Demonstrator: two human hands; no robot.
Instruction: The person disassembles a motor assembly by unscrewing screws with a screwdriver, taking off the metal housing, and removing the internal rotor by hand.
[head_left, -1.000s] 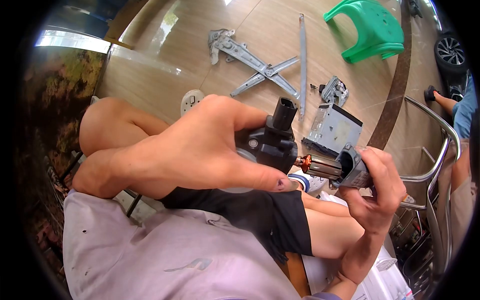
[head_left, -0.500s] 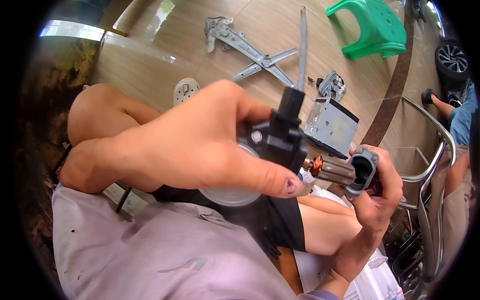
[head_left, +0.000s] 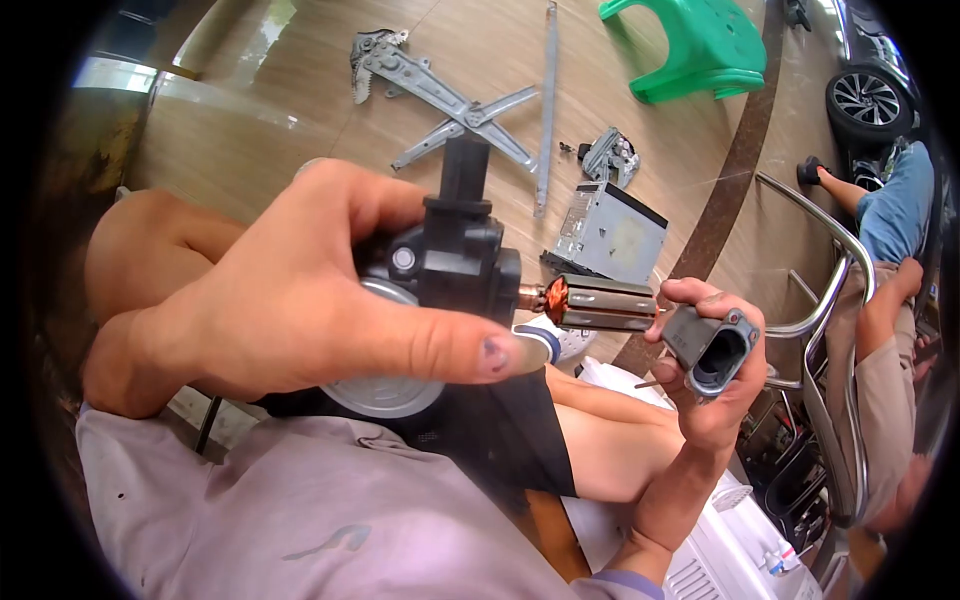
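Note:
My left hand is wrapped around a black plastic motor gear housing, with a round silvery cover on its underside. Out of the housing's right side sticks a motor armature, its copper windings showing near the housing. My right hand is closed on a grey metal motor casing, whose hollow opening is turned outward. The casing sits apart from the armature, while a right fingertip is at or very near the armature's free end; contact is unclear. A thin pin-like piece shows by the right fingers.
On the tiled floor lie a scissor-type window regulator, a long metal rail, a small metal mechanism and a metal box unit. A green stool stands beyond. At right are a chrome chair frame, another person's legs and a car wheel.
The casing, earlier overlapping the armature's end in view, is now apart from it and turned in my right hand. The whole view has shifted, so the floor parts appear further left.

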